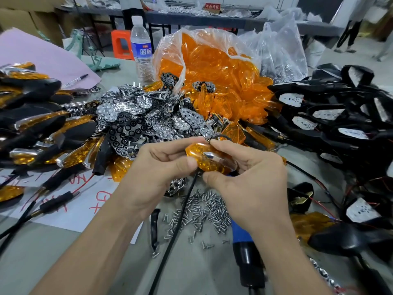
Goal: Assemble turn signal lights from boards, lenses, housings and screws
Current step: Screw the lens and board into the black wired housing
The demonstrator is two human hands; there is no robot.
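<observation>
In the centre of the frame I see both hands closed on one turn signal light (209, 159), held above the table (63, 262). The left hand (161, 165) pinches its left end between thumb and fingers. The right hand (244, 177) curls over its right end, forefinger on top and thumb below. The light's amber lens faces up, and its long axis runs from upper left to lower right. A black cable (176, 220) hangs from it toward the bottom edge.

I judge that fastening comes next, so what matters is what lies below the hands. The loose screws (204, 211) are spread directly beneath the light, lower centre. The blue and black screwdriver (244, 245) lies just right of them, under the right wrist and pointing up the frame. The right hand is the nearer one to both.

The supplies sit further off:
- a bag of amber lenses (212, 64) at upper centre
- chrome boards (136, 116) heaped left of centre
- black housings (340, 116) piled at the right
- finished lights (42, 128) at the left

Fingers cover most of the held light's housing, so I cannot tell whether it is fully seated or where its screw hole is. The right hand hides the screwdriver's tip.
</observation>
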